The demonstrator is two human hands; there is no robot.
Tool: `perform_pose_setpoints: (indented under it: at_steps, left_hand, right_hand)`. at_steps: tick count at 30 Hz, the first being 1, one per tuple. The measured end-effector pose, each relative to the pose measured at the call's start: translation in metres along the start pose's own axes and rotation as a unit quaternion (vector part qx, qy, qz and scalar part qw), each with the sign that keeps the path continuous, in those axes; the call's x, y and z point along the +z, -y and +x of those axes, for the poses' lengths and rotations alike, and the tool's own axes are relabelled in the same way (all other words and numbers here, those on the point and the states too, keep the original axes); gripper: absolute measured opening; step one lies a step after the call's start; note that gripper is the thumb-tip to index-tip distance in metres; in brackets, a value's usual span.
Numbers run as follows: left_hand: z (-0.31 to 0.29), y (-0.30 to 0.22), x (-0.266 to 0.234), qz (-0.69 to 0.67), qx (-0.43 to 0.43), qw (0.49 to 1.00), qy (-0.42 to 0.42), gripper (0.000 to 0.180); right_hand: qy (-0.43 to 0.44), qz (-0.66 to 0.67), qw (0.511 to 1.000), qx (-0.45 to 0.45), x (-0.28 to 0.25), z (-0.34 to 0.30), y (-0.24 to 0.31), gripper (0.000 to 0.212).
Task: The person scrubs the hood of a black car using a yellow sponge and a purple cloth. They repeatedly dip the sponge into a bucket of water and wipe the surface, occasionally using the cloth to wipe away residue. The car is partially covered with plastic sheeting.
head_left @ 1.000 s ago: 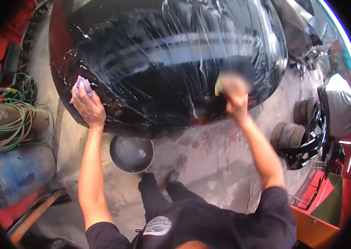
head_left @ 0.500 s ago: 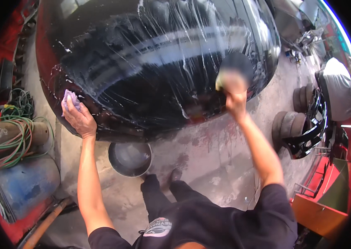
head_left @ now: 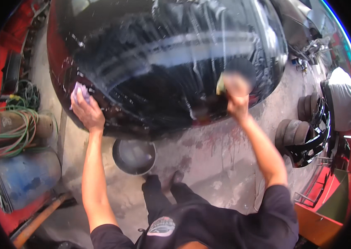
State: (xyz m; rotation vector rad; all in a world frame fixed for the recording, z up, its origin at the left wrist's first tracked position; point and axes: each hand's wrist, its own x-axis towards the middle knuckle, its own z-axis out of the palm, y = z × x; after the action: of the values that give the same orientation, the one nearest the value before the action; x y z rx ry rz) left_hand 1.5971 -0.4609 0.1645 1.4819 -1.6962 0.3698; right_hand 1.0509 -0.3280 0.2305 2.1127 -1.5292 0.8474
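Observation:
A large, curved, glossy black car panel (head_left: pixel 154 93) fills the upper middle, wet and streaked with whitish suds. On its near left edge, my left hand (head_left: pixel 89 115) is closed on a crumpled light purple cloth (head_left: pixel 80 91) and presses it to the surface. Toward the right of the same panel, my right hand (head_left: pixel 238 103) grips a pale yellow pad (head_left: pixel 220 84), perhaps a sponge. A round blur covers part of that hand, so its fingers and most of the pad are hidden.
A dark round basin (head_left: pixel 134 157) stands on the concrete floor below the panel's near edge. Coiled hoses (head_left: pixel 15 133) lie over a cylinder at left, above a blue drum (head_left: pixel 28 176). Brown round parts (head_left: pixel 292 133) and a black car part (head_left: pixel 314 145) sit at right.
The whole view has shifted a little. My right hand has slid slightly left across the panel with the yellow pad. The left hand keeps the purple cloth at about the same spot.

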Motion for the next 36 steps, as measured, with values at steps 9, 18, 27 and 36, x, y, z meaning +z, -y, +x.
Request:
perform_pose_setpoints:
  at_steps: [9, 18, 27, 36]
  left_hand:
    - [-0.003, -0.006, 0.011, -0.010, 0.001, 1.000, 0.009, 0.061]
    - [0.001, 0.004, 0.006, -0.020, 0.007, 1.000, -0.012, 0.060]
    - [0.001, 0.006, -0.001, -0.004, -0.012, 1.000, -0.019, 0.059]
    - [-0.005, -0.006, 0.014, -0.017, 0.010, 1.000, -0.022, 0.057]
  right_hand:
    - [-0.033, -0.045, 0.998, 0.024, 0.090, 0.199, -0.022, 0.059]
    - [-0.010, -0.008, 0.997, -0.079, 0.082, 0.185, 0.006, 0.078]
    - [0.040, 0.020, 0.998, -0.044, 0.040, 0.044, 0.097, 0.067]
    - [-0.052, -0.009, 0.998, 0.029, 0.115, 0.253, 0.053, 0.057]
